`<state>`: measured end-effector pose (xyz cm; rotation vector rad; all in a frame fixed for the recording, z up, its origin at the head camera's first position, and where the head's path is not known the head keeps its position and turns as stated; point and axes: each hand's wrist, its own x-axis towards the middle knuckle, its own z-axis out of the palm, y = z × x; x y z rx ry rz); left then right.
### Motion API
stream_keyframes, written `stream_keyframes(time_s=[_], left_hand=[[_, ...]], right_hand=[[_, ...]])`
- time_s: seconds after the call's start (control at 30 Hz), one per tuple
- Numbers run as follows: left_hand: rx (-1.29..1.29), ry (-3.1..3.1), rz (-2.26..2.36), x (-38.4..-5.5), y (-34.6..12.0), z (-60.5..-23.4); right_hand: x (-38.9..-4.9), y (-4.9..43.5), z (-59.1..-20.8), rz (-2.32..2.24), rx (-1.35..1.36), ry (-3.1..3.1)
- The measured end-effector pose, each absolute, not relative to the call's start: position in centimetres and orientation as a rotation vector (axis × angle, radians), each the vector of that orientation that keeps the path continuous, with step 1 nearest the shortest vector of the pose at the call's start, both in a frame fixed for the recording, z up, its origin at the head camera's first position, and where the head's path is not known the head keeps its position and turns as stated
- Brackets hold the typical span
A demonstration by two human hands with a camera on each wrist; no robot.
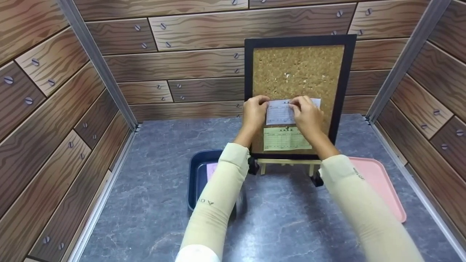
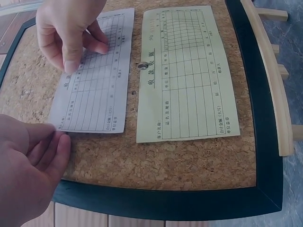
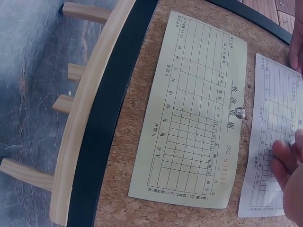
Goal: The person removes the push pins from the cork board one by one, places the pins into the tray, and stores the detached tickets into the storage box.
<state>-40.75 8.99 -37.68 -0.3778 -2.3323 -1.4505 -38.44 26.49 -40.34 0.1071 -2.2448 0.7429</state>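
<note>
A pale lilac receipt slip (image 1: 278, 112) lies against the framed cork board (image 1: 296, 69), above a green receipt slip (image 1: 287, 142) fixed by a clear pushpin (image 3: 240, 112). My left hand (image 1: 255, 112) pinches the lilac slip's upper left corner between thumb and fingertips, as the left wrist view shows. Bent over the same slip's top middle is my right hand (image 1: 307, 114), its thumb and fingertips against the paper. Cannot tell whether something small is between those fingertips, since the hand hides the spot.
The board leans on a light wooden easel (image 1: 287, 161). A dark blue tray (image 1: 193, 182) with a pinkish-purple paper (image 1: 211, 170) stands left of it, partly behind the left sleeve. On the right, a pink tray (image 1: 378, 182) is partly covered by the right sleeve. Wood-patterned walls surround the table.
</note>
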Motion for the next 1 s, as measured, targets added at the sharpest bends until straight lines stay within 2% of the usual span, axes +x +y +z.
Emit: stream_keyframes(time_s=[0.5,0.7,1.0], left_hand=[[-0.382,-2.237,-1.603,-39.1,6.3,-38.4],[-0.35,-2.114,-1.815,-38.0,4.2,-39.2],[-0.257,-1.9,-2.091,-36.1,0.5,-41.3]], right_hand=[[-35.1,27.0,-40.5,1.012,0.345,-1.998],[-33.3,28.3,-41.0,1.076,0.382,-1.909],[-28.1,29.1,-40.3,1.056,0.303,-1.873]])
